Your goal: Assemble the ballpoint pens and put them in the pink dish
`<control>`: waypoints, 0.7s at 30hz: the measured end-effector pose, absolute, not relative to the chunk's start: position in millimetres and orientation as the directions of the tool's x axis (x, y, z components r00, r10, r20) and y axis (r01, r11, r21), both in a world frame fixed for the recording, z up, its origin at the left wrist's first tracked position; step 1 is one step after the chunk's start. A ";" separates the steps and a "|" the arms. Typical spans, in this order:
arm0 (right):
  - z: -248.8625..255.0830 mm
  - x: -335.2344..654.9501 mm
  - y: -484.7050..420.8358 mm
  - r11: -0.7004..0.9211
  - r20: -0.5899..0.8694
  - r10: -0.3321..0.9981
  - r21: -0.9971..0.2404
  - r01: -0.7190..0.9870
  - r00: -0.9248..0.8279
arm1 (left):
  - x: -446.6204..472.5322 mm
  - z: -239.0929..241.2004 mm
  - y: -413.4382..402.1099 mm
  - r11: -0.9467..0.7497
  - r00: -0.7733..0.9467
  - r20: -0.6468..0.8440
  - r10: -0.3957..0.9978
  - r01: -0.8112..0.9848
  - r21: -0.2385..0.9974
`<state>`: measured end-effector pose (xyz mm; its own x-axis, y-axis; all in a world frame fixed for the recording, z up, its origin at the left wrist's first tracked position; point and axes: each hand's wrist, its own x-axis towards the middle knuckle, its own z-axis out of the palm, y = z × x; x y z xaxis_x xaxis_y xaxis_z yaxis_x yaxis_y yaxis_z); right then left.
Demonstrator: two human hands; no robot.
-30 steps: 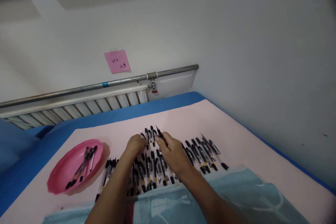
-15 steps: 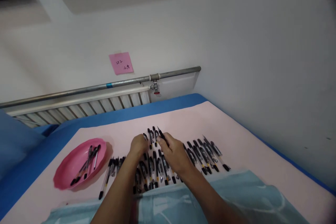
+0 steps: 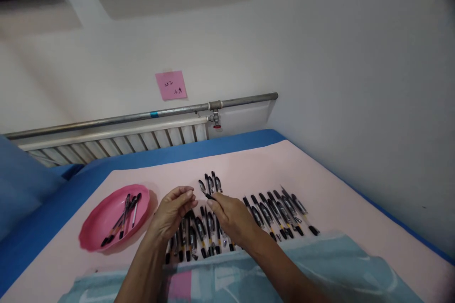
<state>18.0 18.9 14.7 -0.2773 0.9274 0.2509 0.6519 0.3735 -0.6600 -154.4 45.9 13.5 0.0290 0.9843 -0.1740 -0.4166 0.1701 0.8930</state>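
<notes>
A row of several black-capped pens (image 3: 273, 210) lies on a pink sheet (image 3: 320, 184). My right hand (image 3: 231, 218) hovers over the middle of the row and pinches a small black pen part (image 3: 209, 196) between thumb and fingers. My left hand (image 3: 172, 213) is just to its left, palm turned up and fingers curled, with its fingertips close to that part. Whether the left hand holds anything I cannot make out. Three pen caps (image 3: 210, 182) lie just beyond the hands.
A pink dish (image 3: 103, 220) with several pens stands at the left on the sheet. A blue table edge (image 3: 199, 149) runs behind. A radiator (image 3: 106, 142) and pipe line the wall, with a pink note (image 3: 171, 85) above. Light blue cloth (image 3: 320, 270) covers the near edge.
My left hand has lifted off the pens and turned palm up. My right hand has drawn back slightly with the black part. The view has shifted up and left.
</notes>
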 end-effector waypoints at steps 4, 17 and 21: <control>12.5 14.1 18.6 0.403 0.245 0.914 -0.626 0.668 -0.323 | -160.8 8.3 47.3 0.202 0.093 -0.179 0.979 -0.430 0.880; 7.4 12.9 18.7 0.432 0.225 0.901 -0.529 0.730 -0.370 | -167.9 6.3 43.7 0.244 0.218 -0.180 0.959 -0.319 0.916; 7.7 12.6 18.2 0.446 0.243 0.895 -0.510 0.735 -0.374 | -168.2 6.4 44.0 0.239 0.184 -0.186 0.965 -0.334 0.912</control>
<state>12.6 18.2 7.7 -0.3740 0.8949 0.2434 0.7352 0.4461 -0.5104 -168.2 44.0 6.4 0.1841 0.9652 -0.1859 -0.3338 0.2393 0.9118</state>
